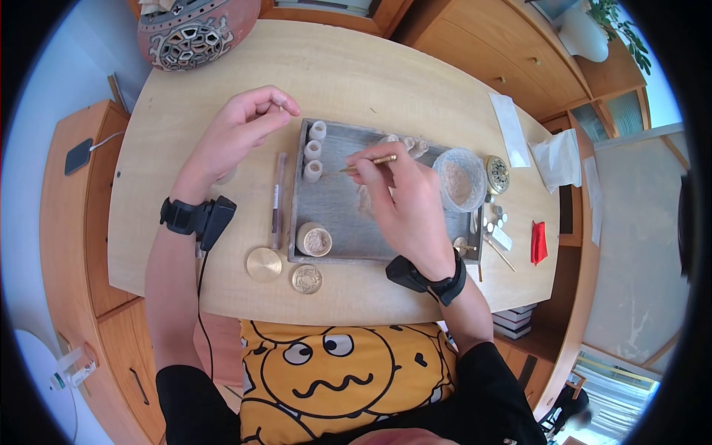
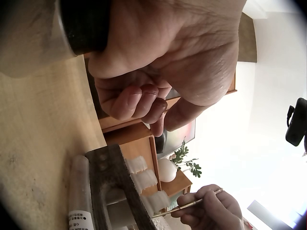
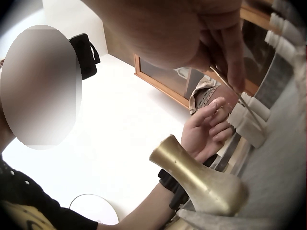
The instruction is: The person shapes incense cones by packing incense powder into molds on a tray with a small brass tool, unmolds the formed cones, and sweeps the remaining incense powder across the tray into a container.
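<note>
My right hand (image 1: 404, 204) pinches a thin brass-coloured stick (image 1: 380, 160) over the grey wooden tray (image 1: 337, 196), its tip pointing left and down. Some pale powder (image 1: 364, 202) lies on the tray beneath that hand. Three small whitish cylinders with hollow tops (image 1: 313, 151) line the tray's left side, and in the right wrist view the stick's tip overlaps a white cylinder (image 3: 250, 132). Raised beyond the tray's far left corner, my left hand (image 1: 248, 122) has loosely curled fingers, with whitish dust on the fingertips; nothing shows in it in the left wrist view (image 2: 144, 96).
On the tray stand a round pot of powder (image 1: 314, 241), a glass bowl of powder (image 1: 460, 180) and several more cylinders (image 1: 408, 143). Around it lie a clear tube (image 1: 278, 200), brass lids (image 1: 264, 265), a pierced brass box (image 1: 496, 175) and a red packet (image 1: 539, 242). A brass vase (image 3: 196, 182) stands near my right wrist.
</note>
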### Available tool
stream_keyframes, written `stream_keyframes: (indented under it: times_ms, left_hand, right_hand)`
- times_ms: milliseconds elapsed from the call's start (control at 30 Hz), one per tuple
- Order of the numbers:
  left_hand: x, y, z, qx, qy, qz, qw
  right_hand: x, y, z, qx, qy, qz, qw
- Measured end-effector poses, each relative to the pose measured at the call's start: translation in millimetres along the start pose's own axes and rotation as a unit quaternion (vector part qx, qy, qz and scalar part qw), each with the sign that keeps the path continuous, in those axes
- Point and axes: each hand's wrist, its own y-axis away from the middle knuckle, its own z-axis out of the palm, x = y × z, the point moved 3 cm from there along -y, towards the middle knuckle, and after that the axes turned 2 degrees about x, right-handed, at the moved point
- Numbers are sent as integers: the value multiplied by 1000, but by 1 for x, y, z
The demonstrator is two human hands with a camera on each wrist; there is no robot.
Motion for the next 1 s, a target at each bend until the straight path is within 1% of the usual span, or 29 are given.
stream_keyframes:
  times_ms: [167,267,333,400,467,500,567,633,767,833,900,1000]
  left_hand:
    - [2,-1,2,0,0,-6,1000]
    - [0,-1,2,2,8,-9,1000]
    - [1,0,1,1,16,-9,1000]
    - [2,1,-1,-2,15,-12,1000]
    - [1,1,-1,-7,14,-14,1000]
    - [1,1,0,-6,12,-12,1000]
    - [2,1,0,-6,9,-10,1000]
    - [3,1,1,1,0,-20,1000]
    - [0,-1,1,6,-15,-12,1000]
    - [-3,-2,0,-3,8,-2,1000]
    - [-1,0,0,-3,2,-9,1000]
    - [0,-1,0,1,6,-13,1000]
  right_hand:
    - [0,-1,1,6,9,-10,1000]
    - [-1,-1,-5,0,-21,2,1000]
    - [-4,0,-22,-17,-5,63,998]
    - [1,1,-40,50,-61,55,995]
    - [-6,0,-65,106,-80,91,987]
    - [-5,-1,-73,106,-80,91,987]
    - [0,-2,-89,164,-123,95,974]
    - [9,-3,-95,175,-127,105,971]
    - [24,-3,-92,192,-155,126,961]
    - [30,-3,-92,197,-152,122,961]
    - [30,-2,-94,205,-149,118,960]
    - [33,-1,-101,228,-153,134,952]
